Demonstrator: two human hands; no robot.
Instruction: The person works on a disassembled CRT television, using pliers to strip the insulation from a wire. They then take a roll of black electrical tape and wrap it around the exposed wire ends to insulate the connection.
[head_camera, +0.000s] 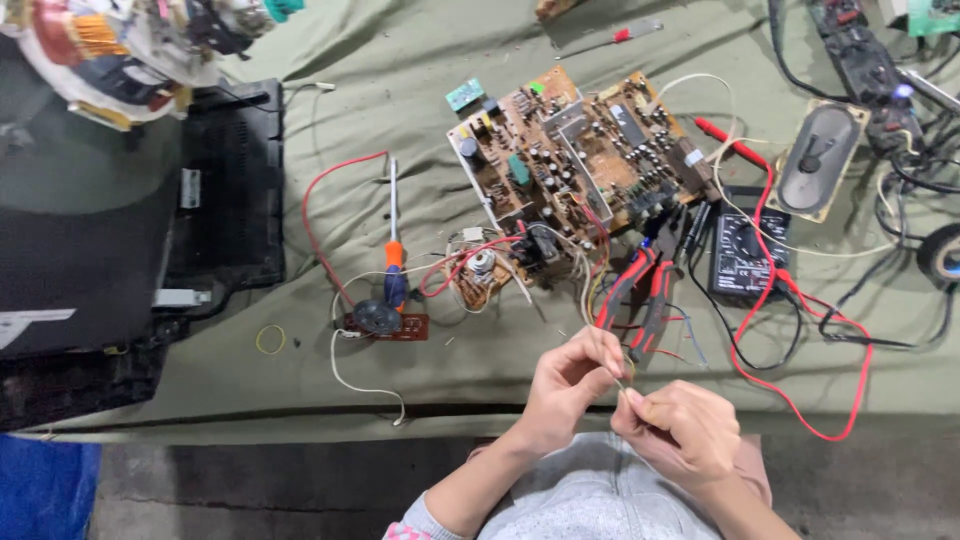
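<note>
We pinch a thin pale wire (622, 375) between the fingers of left hand (568, 385) and right hand (680, 430), both closed narrow on it, just short of the red-handled pliers (640, 290). In our judgement, the work goes best with the grips close together and the wire taut, well clear of the circuit board (570, 160) leads beyond the fingertips.

Olive-green cloth (420, 150) spread flat over the work surface, wrinkled, evenly lit, no hard shadows. Grey concrete floor (270, 490) along the bottom edge. Blue plastic sheet (45, 490) at bottom-left corner. Big dark television casing (90, 230) on the left. No walls or windows in view.
</note>
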